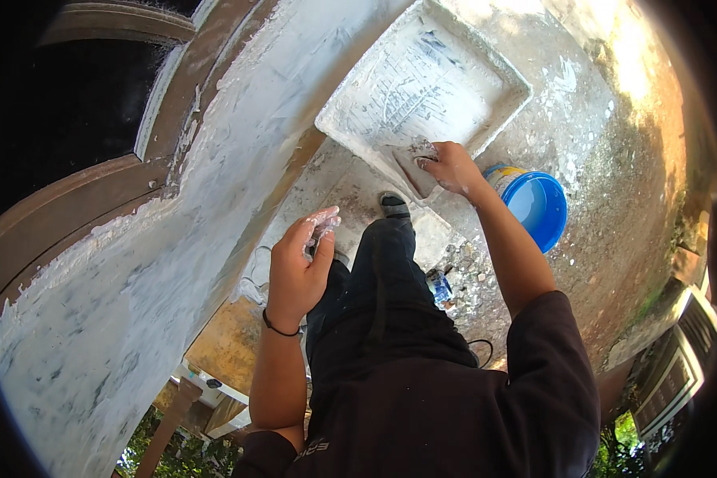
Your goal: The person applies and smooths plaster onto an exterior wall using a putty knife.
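My right hand (452, 169) is closed on a flat grey putty scraper (417, 177), at the near edge of a big white-smeared mixing tray (521, 94). Pale wet paste clings to the scraper near my fingertips. My left hand (301, 256) is raised beside the wall, its thumb apart from its bent fingers. White paste coats those fingertips, and no tool shows in that hand. Thin paste streaked with scrape marks covers the tray's floor. Just right of my right forearm stands a blue-rimmed bucket (556, 209) with cloudy liquid in it.
A wall (147, 275) smeared with white plaster runs along my left, below a brown window frame (80, 195). White splashes and rubble mark the concrete floor (589, 151). A crumpled blue wrapper (439, 287) lies near my legs. My shoe (394, 205) is close to the tray.
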The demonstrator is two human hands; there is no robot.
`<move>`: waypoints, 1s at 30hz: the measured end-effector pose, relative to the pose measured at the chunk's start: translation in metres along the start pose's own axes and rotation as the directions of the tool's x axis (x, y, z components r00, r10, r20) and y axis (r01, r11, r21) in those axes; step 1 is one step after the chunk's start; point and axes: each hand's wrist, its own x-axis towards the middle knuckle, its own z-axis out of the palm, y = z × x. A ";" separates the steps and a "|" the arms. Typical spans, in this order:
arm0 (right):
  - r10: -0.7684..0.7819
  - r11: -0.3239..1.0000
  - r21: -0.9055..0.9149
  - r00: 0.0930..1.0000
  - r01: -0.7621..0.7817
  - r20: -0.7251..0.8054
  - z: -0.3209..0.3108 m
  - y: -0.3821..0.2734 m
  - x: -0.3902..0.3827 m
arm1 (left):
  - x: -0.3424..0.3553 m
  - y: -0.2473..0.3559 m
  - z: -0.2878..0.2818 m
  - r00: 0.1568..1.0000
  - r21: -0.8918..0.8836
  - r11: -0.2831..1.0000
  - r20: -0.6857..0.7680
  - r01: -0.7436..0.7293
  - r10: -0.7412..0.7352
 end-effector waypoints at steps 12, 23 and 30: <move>0.086 0.377 0.900 0.976 -0.220 0.202 -0.009 -0.012 -0.027 | -0.040 0.007 -0.005 0.990 -0.030 0.999 -0.143 0.014 -0.018; -0.219 -0.215 0.921 0.935 -0.326 0.279 0.034 -0.145 -0.068 | -0.117 0.017 -0.028 0.951 -0.067 0.996 -0.308 -0.064 0.040; -0.431 -0.263 0.858 0.849 -0.442 0.305 0.077 -0.220 -0.109 | -0.178 0.007 -0.082 0.822 -0.155 0.977 -0.568 -0.148 0.035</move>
